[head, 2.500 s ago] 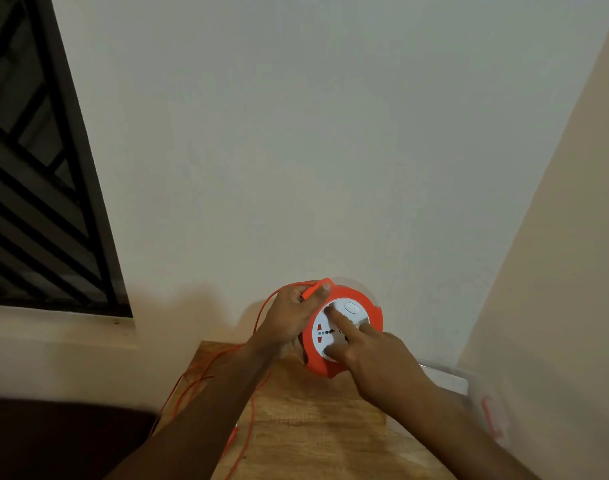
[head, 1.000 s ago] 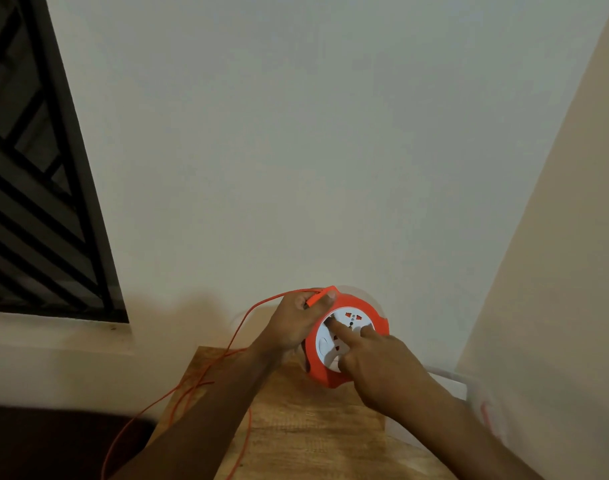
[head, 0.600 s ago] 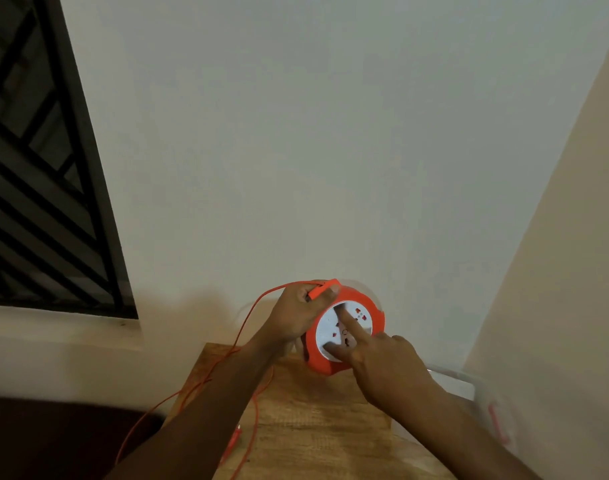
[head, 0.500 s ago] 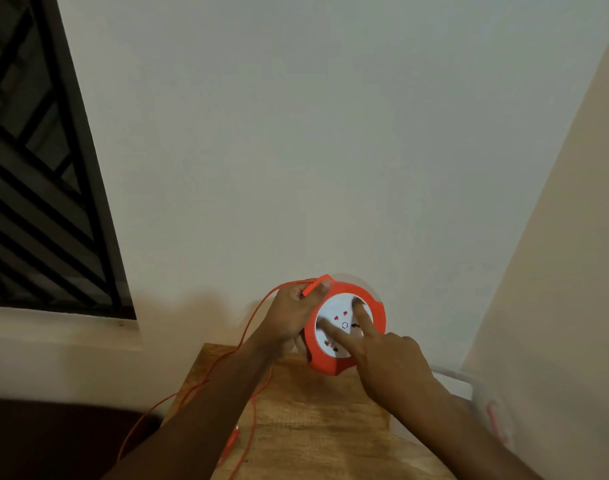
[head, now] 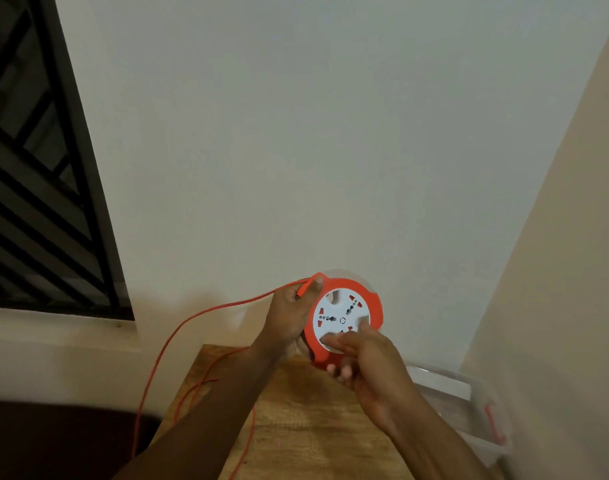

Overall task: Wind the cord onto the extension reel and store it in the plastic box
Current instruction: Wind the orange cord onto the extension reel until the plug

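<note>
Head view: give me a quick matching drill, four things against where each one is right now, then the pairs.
Things:
1. reel
2. cord
3. plastic box
4. window grille

Places:
A. far left on the wall
B. on the table's right end
C. held up between both hands
D. trailing left from the reel, down off the table

Pairs: 1-C, 2-D, 3-B, 4-A

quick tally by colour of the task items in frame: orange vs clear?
Orange: 2, the extension reel and its cord
Clear: 1, the plastic box
Total: 3
</note>
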A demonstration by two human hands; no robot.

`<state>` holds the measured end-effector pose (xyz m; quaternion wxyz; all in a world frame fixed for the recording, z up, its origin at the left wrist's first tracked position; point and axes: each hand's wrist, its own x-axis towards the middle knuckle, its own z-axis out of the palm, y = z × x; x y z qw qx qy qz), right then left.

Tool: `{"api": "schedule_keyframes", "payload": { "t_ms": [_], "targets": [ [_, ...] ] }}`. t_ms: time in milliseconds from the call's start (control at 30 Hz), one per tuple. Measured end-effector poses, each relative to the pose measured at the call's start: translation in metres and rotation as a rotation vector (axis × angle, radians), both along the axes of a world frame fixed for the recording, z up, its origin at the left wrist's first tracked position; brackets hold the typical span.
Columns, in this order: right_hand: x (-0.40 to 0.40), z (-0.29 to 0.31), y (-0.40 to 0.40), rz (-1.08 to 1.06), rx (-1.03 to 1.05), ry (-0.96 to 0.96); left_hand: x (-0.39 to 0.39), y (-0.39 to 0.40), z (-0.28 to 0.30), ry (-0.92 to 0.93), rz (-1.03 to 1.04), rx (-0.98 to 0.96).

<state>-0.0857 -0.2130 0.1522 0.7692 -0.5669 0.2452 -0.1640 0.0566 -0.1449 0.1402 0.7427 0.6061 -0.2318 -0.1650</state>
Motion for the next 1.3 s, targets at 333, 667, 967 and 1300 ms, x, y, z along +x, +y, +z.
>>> {"api": "schedule_keyframes", "payload": {
  "t_ms": [333, 667, 967, 1300],
  "targets": [
    [-0.004, -0.007, -0.029, 0.130, -1.944, 0.168, 0.008, 0.005, 0.001, -0.076, -0.146, 0.065],
    [0.006, -0.023, -0.026, 0.199, -1.934, 0.465, 0.012, 0.005, 0.001, -0.166, -0.145, 0.146],
    [0.007, -0.001, -0.019, 0.090, -0.712, 0.200, 0.003, -0.002, -0.001, -0.146, -0.001, 0.005],
    [-0.002, -0.016, 0.002, -0.033, -0.999, 0.227, 0.013, -0.001, -0.004, -0.121, -0.013, 0.079]
  ]
}}
